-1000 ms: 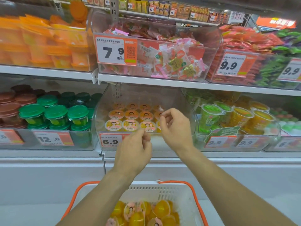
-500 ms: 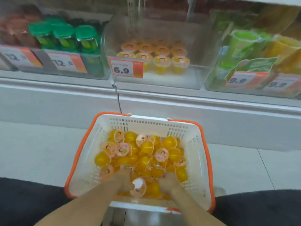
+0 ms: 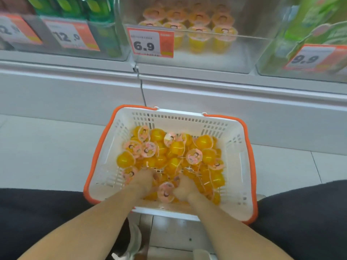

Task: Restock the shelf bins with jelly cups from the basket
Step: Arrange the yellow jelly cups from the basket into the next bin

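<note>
Head view: both my hands are down among the jelly cups (image 3: 176, 147) in the basket (image 3: 242, 171). My left hand (image 3: 143, 182) and right hand (image 3: 185, 188) have fingers buried, so I cannot tell their grip.

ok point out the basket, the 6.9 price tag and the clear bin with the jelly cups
basket (image 3: 232, 188): head view, bare right inner wall
6.9 price tag (image 3: 144, 46): head view, on the printed digits
clear bin (image 3: 216, 60): head view, empty front floor
</note>
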